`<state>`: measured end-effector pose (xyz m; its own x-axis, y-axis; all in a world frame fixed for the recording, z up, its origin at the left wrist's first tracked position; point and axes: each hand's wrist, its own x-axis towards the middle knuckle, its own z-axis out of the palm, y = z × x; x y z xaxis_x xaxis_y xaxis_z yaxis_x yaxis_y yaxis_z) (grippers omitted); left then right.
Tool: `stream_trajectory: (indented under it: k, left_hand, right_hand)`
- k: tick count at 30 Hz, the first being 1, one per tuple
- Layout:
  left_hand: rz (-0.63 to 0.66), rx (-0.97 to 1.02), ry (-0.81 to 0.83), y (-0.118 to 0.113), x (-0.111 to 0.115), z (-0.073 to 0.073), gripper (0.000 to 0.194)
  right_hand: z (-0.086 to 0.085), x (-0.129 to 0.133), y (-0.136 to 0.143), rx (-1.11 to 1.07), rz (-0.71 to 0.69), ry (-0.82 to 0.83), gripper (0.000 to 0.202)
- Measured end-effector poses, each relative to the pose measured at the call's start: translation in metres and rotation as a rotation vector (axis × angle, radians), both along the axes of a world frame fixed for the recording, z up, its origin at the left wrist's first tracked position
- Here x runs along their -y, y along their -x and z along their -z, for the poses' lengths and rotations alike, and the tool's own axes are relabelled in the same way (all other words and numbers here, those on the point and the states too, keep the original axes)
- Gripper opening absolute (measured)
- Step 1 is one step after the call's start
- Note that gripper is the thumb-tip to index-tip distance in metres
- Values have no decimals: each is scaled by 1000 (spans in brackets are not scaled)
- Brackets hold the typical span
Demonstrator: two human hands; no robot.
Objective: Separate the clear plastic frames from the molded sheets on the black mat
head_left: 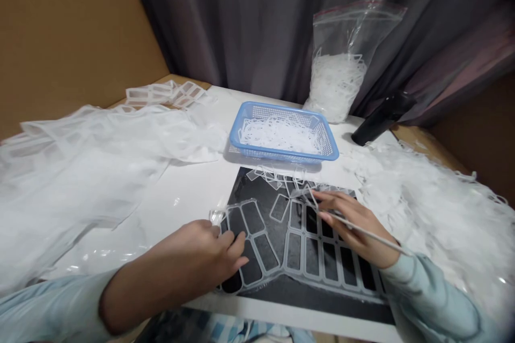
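My right hand pinches a thin whitish rod whose rear end runs back past my wrist. A slim, clear rectangular frame is by its fingertips. Below it lies a translucent sheet of joined rectangular frames on a black mat. My left hand is over a second sheet of frames, set at an angle. Its fingers are loosely bent, the thumb and index tips apart with nothing visible between them. One loose rectangular frame lies between the sheets.
A blue basket full of small white frames stands behind the mat. Beyond it is a clear zip bag of similar pieces. Piled translucent sheets cover the left; a white heap lies right, near a black cylinder.
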<state>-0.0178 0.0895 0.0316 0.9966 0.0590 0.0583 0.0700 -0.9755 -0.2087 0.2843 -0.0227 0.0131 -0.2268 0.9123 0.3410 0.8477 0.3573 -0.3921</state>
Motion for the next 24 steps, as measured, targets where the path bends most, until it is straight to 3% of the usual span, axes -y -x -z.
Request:
stream_trajectory:
  k: [4,8,10,13,18,24]
  left_hand:
    - [94,87,27,-25,15,3,19]
    - [87,175,-18,-45,34,18,52]
    - [105,203,-50,-50,40,26,60]
    - [128,236,-76,-55,45,35,49]
    - [92,225,-67,-62,50,42,37]
    - [12,296,-7,-63,51,50,34]
  right_hand:
    - [3,-10,2,-126,135,-67,9]
    - [7,-17,8,-285,243,-110,13]
    - [11,-16,11,-406,181,11,16]
    - [19,-11,16,-501,-17,179,15]
    - [28,-9,19,-533,-80,203,13]
    - [27,-10,20,-568,-128,172,11]
